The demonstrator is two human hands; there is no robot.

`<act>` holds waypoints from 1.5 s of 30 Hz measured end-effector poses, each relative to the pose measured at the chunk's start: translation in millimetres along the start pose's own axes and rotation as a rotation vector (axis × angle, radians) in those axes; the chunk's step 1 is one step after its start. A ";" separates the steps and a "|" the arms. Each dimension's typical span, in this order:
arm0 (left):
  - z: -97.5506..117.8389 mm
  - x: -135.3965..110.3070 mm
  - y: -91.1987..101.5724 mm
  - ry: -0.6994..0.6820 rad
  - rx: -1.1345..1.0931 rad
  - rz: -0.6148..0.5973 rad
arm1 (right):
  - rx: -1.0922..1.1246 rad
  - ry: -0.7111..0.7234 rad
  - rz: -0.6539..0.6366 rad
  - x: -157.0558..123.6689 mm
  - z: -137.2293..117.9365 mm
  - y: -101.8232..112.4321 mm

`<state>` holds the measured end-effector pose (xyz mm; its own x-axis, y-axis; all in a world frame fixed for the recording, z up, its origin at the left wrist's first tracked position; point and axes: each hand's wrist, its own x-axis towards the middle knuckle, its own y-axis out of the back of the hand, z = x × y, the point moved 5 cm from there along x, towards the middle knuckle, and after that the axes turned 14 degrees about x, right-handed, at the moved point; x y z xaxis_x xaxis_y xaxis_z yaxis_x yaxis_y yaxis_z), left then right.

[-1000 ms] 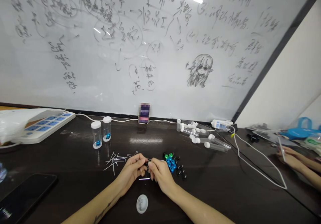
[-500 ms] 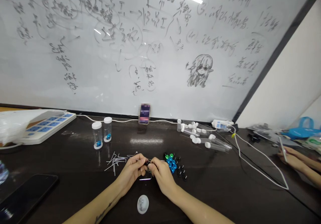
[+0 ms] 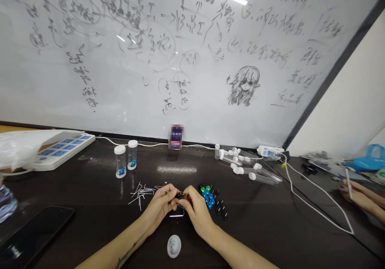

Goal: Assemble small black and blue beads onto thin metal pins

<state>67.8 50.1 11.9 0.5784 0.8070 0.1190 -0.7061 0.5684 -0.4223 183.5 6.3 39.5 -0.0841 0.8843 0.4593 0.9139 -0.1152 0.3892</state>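
My left hand [image 3: 162, 202] and my right hand [image 3: 195, 205] meet above the dark table, fingertips pinched from both sides on a small black part [image 3: 179, 195]. Fingers cover most of that part, so its exact kind does not show. A thin metal rod sticks out by my left fingertips. Just below the fingers lies a bent hex key [image 3: 176, 216]. To the left of my left hand is a loose pile of hex keys [image 3: 140, 192]. Blue knobs [image 3: 208, 199], green knobs [image 3: 205, 188] and black screws [image 3: 221, 208] are grouped right of my right hand.
Two capped clear tubes [image 3: 120, 162] with blue pieces inside stand at back left. More tubes [image 3: 264, 178] and white caps lie at back right. A small white dish [image 3: 173, 246] sits in front. A phone [image 3: 36, 229], power strip [image 3: 64, 150] and another person's hand [image 3: 353, 192] flank the table.
The view has shifted slightly, moving the scene a little right. My right fingers have opened out slightly around the black part, and more of it shows.
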 end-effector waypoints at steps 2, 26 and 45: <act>-0.5 0.4 1.1 0.000 -0.001 0.006 | 0.033 0.012 0.008 0.1 -1.3 0.2; 1.2 -1.4 -1.1 0.017 0.037 0.002 | 0.023 0.010 -0.012 0.4 1.3 0.4; 1.2 1.1 3.0 -0.022 0.008 0.070 | 0.095 0.005 0.039 2.2 1.2 2.5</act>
<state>65.8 52.8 11.9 0.5183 0.8482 0.1093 -0.7477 0.5115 -0.4235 186.1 8.5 40.6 -0.0497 0.8779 0.4763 0.9501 -0.1056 0.2937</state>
